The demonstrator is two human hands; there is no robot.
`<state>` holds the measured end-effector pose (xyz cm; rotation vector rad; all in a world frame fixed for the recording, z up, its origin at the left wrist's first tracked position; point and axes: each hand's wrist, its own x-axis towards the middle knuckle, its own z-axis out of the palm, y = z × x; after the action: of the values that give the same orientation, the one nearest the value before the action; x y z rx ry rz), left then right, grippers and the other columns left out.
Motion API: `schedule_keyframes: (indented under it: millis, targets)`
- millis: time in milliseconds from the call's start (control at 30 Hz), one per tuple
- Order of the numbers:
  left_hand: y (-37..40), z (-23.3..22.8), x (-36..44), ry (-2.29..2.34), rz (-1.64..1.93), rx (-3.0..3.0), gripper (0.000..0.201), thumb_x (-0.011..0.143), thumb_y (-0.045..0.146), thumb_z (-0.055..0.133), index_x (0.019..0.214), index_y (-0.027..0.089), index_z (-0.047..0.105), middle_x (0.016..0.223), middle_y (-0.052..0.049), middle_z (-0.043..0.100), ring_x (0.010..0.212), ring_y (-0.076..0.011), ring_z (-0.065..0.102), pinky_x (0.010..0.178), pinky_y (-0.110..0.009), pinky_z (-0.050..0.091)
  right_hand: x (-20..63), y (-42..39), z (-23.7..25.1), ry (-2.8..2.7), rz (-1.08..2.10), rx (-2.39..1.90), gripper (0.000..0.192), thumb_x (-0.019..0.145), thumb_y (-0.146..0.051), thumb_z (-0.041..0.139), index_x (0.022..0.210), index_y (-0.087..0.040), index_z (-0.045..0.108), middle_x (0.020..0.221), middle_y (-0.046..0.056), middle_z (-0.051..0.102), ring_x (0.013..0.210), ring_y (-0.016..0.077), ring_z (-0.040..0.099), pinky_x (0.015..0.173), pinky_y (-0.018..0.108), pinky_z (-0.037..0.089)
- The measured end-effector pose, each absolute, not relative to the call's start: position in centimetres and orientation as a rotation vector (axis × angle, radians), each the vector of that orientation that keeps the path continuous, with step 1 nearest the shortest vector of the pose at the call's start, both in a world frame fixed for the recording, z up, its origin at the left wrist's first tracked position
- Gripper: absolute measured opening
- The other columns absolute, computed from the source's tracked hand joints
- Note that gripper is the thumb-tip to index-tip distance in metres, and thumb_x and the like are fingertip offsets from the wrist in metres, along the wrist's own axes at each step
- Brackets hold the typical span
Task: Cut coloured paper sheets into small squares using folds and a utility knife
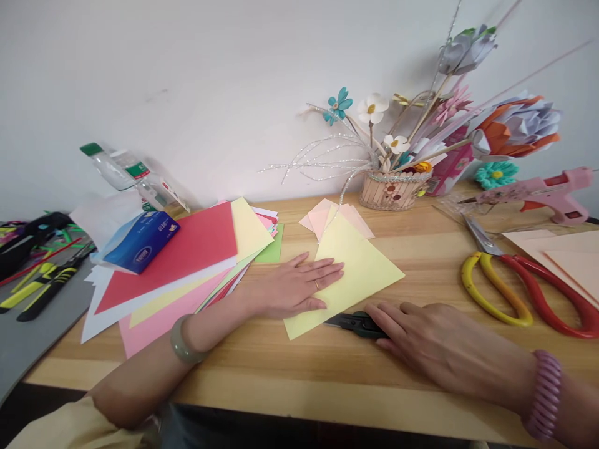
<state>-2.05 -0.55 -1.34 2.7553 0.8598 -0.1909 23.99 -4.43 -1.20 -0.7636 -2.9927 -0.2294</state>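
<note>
Yellow paper took centre stage: a pale yellow sheet of craft paper [349,274] lay angled on the wooden worktop [421,249], seemingly folded into a triangle, though the fold line was hard to read. The left hand [294,285] lay flat on its near-left part, fingers spread, pinning it down rather than gripping. The right hand [433,346] rested palm-down just beside the sheet's lower corner, its grip loose, fingertips touching a dark utility knife [354,322] that lay on the worktop against the paper's edge; whether the blade was out could not be told. No cut showed in the sheet, so by my reading the pressing was done and any slicing not yet begun. A fanned stack of coloured paper sheets [187,268] waited to the left, red-and-yellow-handled scissors [519,287] well apart on the right.
</note>
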Motion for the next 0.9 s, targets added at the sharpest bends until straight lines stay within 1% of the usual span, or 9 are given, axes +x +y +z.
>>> schedule_keyframes:
  millis: [167,300,433,500,600,700,800,900]
  targets:
    - [-0.5,-1.3,-2.0,0.866,-0.198,2.75,0.061,0.097,0.05,0.022,0.147,0.019,0.004,0.154,-0.001,0.006,0.141,-0.0144,0.003,0.113,-0.04,0.0,23.8,-4.5,-1.4,-2.999,-0.214,-0.765,0.018,0.092,-0.026,0.038,0.101,-0.017,0.05,0.072,0.001,0.059,0.05,0.0169,0.055,0.043,0.03,0.03]
    - [-0.6,-1.2,-2.1,0.866,-0.206,2.758,0.061,0.097,0.05,0.02,0.147,0.019,0.003,0.154,-0.001,0.006,0.141,-0.0138,0.003,0.113,-0.04,0.0,23.6,-4.7,-1.4,-2.998,-0.212,-0.766,0.02,0.092,-0.026,0.039,0.105,-0.016,0.05,0.077,0.002,0.061,0.053,0.0166,0.056,0.044,0.029,0.03]
    - [-0.6,-1.5,-1.8,0.922,-0.211,2.763,0.06,0.097,0.051,0.019,0.147,0.02,0.004,0.154,0.0,0.007,0.141,-0.0137,0.003,0.113,-0.041,0.002,24.0,-4.5,-1.1,-2.988,-0.233,-0.768,0.021,0.093,-0.027,0.037,0.104,-0.016,0.051,0.075,0.002,0.061,0.051,0.016,0.055,0.044,0.03,0.03]
    - [-0.5,-1.7,-1.2,0.999,-0.2,2.759,0.06,0.098,0.05,0.019,0.147,0.018,0.006,0.154,-0.001,0.007,0.141,-0.0139,0.004,0.113,-0.042,0.003,24.5,-4.1,-1.0,-2.983,-0.256,-0.773,0.024,0.093,-0.027,0.035,0.108,-0.014,0.05,0.077,0.003,0.061,0.05,0.0154,0.055,0.044,0.03,0.031]
    - [-0.1,-1.7,0.2,1.092,-0.15,2.776,0.061,0.098,0.048,0.023,0.146,0.014,0.011,0.153,-0.003,0.01,0.141,-0.0155,0.005,0.113,-0.045,0.002,25.6,-3.3,-1.1,-2.977,-0.304,-0.779,0.029,0.095,-0.027,0.032,0.114,-0.012,0.048,0.082,0.005,0.062,0.051,0.0158,0.056,0.045,0.03,0.031]
    - [0.3,-1.2,1.0,1.124,-0.061,2.802,0.061,0.097,0.047,0.03,0.145,0.013,0.017,0.152,-0.005,0.017,0.141,-0.0168,0.008,0.112,-0.045,-0.001,26.4,-2.5,-1.3,-2.973,-0.345,-0.791,0.03,0.095,-0.025,0.03,0.115,-0.012,0.049,0.09,0.009,0.063,0.053,0.016,0.057,0.045,0.029,0.031]
    - [0.4,-0.6,0.2,0.979,-0.018,2.745,0.057,0.097,0.046,0.032,0.145,0.017,0.019,0.151,-0.005,0.022,0.141,-0.0143,0.011,0.113,-0.042,0.001,26.6,-2.2,-1.4,-2.974,-0.349,-0.795,0.03,0.095,-0.025,0.03,0.115,-0.012,0.048,0.095,0.01,0.064,0.053,0.0154,0.058,0.045,0.029,0.032]
    - [0.3,-0.5,-1.7,0.844,-0.014,2.653,0.062,0.093,0.051,0.039,0.145,0.025,0.018,0.152,-0.003,0.02,0.141,-0.0143,0.008,0.113,-0.039,0.004,26.5,-2.2,-1.1,-2.979,-0.325,-0.792,0.03,0.095,-0.025,0.031,0.117,-0.013,0.048,0.097,0.009,0.064,0.055,0.0149,0.059,0.046,0.028,0.035]
